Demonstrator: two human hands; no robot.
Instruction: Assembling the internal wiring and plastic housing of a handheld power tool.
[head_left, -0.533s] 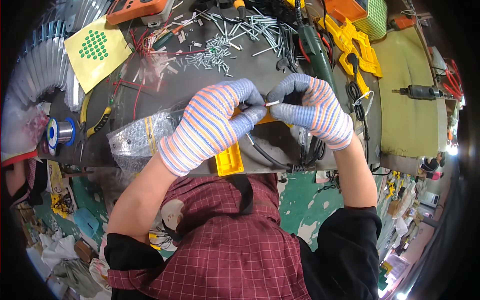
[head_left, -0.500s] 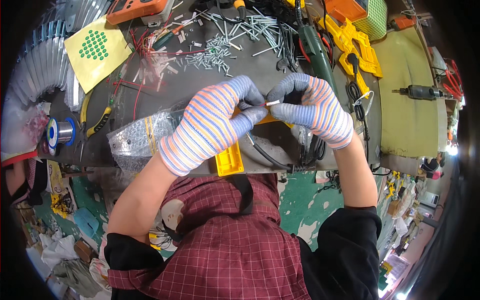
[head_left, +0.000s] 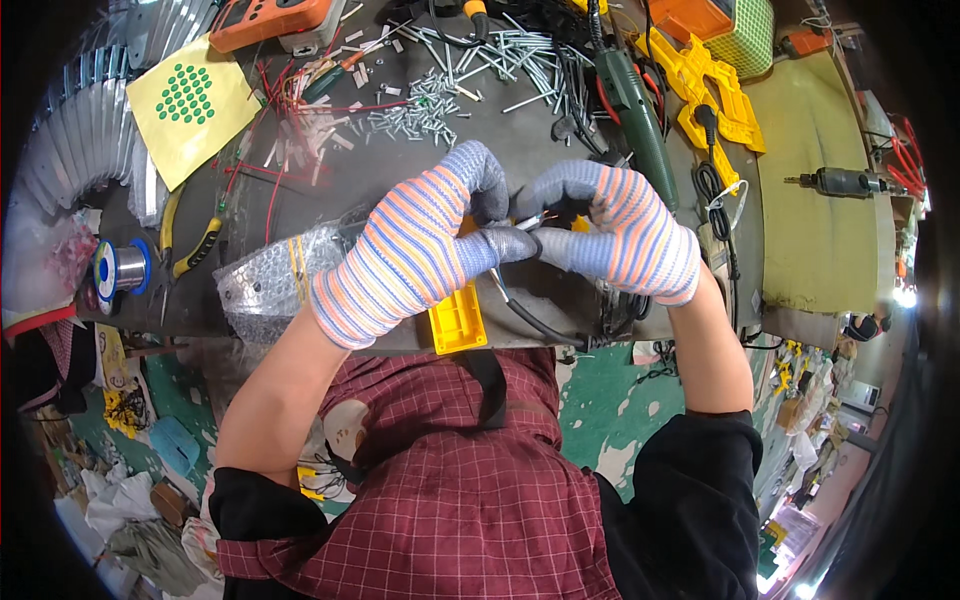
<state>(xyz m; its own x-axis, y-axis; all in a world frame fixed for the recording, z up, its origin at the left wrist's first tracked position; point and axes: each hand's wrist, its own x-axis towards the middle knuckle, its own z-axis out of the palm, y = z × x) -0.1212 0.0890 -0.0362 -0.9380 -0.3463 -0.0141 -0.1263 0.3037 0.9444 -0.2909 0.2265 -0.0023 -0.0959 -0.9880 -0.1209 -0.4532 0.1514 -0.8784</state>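
Note:
Both my hands wear striped knit gloves with grey-coated fingers and meet above the near part of the workbench. My left hand (head_left: 425,235) is closed in a pinch on a thin wire that its fingertips mostly hide. Against it, my right hand (head_left: 620,220) pinches a small whitish sleeve (head_left: 531,221) at the wire's end. A black cable (head_left: 535,318) with a pale stripped end runs up under the left fingertips. Below the left hand, a yellow plastic housing (head_left: 458,322) lies at the bench edge, partly covered by the hands.
Several loose screws (head_left: 420,112) and long metal pins (head_left: 520,60) lie beyond my hands. A green soldering-type tool (head_left: 635,110) and yellow plastic frames (head_left: 715,90) are at right. Pliers (head_left: 190,245), a solder spool (head_left: 122,268) and bubble wrap (head_left: 265,285) are at left.
My fingertips have come closer together. The whitish sleeve has shifted slightly left and down and tilted, and the red wire seen beside it is now hidden.

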